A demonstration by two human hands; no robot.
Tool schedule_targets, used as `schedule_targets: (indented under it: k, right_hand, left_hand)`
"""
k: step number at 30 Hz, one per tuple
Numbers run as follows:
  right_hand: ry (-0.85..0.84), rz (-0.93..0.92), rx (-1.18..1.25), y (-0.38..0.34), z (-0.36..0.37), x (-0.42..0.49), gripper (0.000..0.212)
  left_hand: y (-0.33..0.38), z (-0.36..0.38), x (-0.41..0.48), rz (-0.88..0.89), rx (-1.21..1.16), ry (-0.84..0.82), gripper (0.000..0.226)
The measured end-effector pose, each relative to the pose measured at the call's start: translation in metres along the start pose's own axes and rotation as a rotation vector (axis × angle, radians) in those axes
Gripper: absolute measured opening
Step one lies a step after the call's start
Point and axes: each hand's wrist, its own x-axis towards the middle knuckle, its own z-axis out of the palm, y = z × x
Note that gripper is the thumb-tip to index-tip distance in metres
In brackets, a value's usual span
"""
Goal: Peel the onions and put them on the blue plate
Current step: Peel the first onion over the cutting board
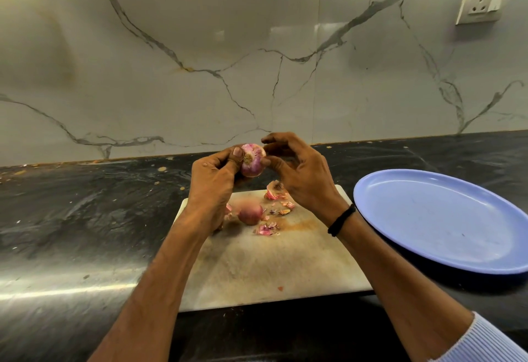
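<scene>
Below the grip, on the cutting board (257,270), we see a second onion (250,213) and loose skins (267,229), right under the work so scraps land there. At the grip, our left hand (213,179) clamps the onion (252,163), root end toward us, freeing the right hand (300,173) to pinch at its skin. Right of the grip, the blue plate (445,219) waits within reach.

Held onion (251,163), lying onion (250,213), blue plate (445,219)

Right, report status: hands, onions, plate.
Left hand grips onion, right hand pinches its skin. Second onion on board among peels. Plate holds no onion; nothing in the way.
</scene>
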Motion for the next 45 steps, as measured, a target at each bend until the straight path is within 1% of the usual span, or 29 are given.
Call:
schedule_targets:
  k: [3,7,11,14,17,19,23,27,31,33,36,37,38,41,42,43,45]
  right_hand:
    - [0.087,-0.032,-0.02,0.005,0.0,0.0,0.024]
    - [0.154,-0.077,-0.084,0.01,0.001,0.001,0.014]
    - [0.194,-0.103,-0.118,0.011,0.002,0.001,0.01]
    - [0.209,-0.162,-0.208,0.012,0.004,-0.001,0.009]
    - [0.223,-0.202,-0.292,0.014,0.006,0.0,0.008]
    - [0.226,-0.222,-0.331,0.015,0.008,0.0,0.008]
    - [0.213,-0.238,-0.359,0.016,0.008,0.0,0.01]
    - [0.187,-0.233,-0.368,0.013,0.011,-0.003,0.02]
    - [0.125,-0.229,-0.376,0.015,0.013,-0.005,0.003]
    - [0.093,-0.187,-0.373,0.017,0.01,-0.005,0.01]
    - [0.06,-0.114,-0.333,0.014,0.006,-0.005,0.033]
    - [0.064,-0.107,-0.32,0.013,0.005,-0.005,0.037]
    - [0.079,-0.11,-0.311,0.012,0.005,-0.005,0.037]
    - [0.144,-0.128,-0.3,0.01,0.003,-0.003,0.026]
    - [0.152,-0.117,-0.292,0.01,0.002,-0.003,0.026]
    - [0.143,-0.097,-0.282,0.01,0.001,-0.002,0.031]
    - [0.077,-0.048,-0.253,0.009,0.0,-0.002,0.048]
  left_hand:
    - [0.0,0.001,0.0,0.019,0.032,-0.008,0.019]
    - [-0.001,0.003,-0.002,0.037,0.054,-0.021,0.018]
    - [-0.002,0.003,-0.001,0.031,0.091,-0.027,0.02]
    - [-0.003,0.002,-0.001,0.021,0.113,-0.03,0.02]
    - [-0.004,0.003,-0.001,-0.001,0.129,-0.02,0.025]
    - [-0.003,0.004,-0.001,-0.033,0.093,-0.013,0.026]
    - [-0.002,0.006,-0.002,-0.08,-0.002,-0.008,0.02]
    - [0.001,0.005,0.0,-0.134,-0.118,0.088,0.022]
    - [0.01,-0.004,0.005,-0.156,-0.271,0.169,0.019]
    - [0.011,-0.005,0.005,-0.172,-0.286,0.17,0.02]
    - [0.012,-0.002,0.001,-0.197,-0.276,0.143,0.019]
    - [0.012,-0.001,0.0,-0.202,-0.271,0.135,0.018]
    - [0.013,-0.001,-0.001,-0.207,-0.266,0.125,0.019]
    - [0.013,0.0,-0.002,-0.22,-0.255,0.1,0.019]
    - [0.013,0.0,-0.002,-0.222,-0.249,0.093,0.019]
    - [0.013,0.0,-0.002,-0.222,-0.24,0.087,0.019]
    - [0.014,0.0,-0.003,-0.222,-0.216,0.069,0.019]
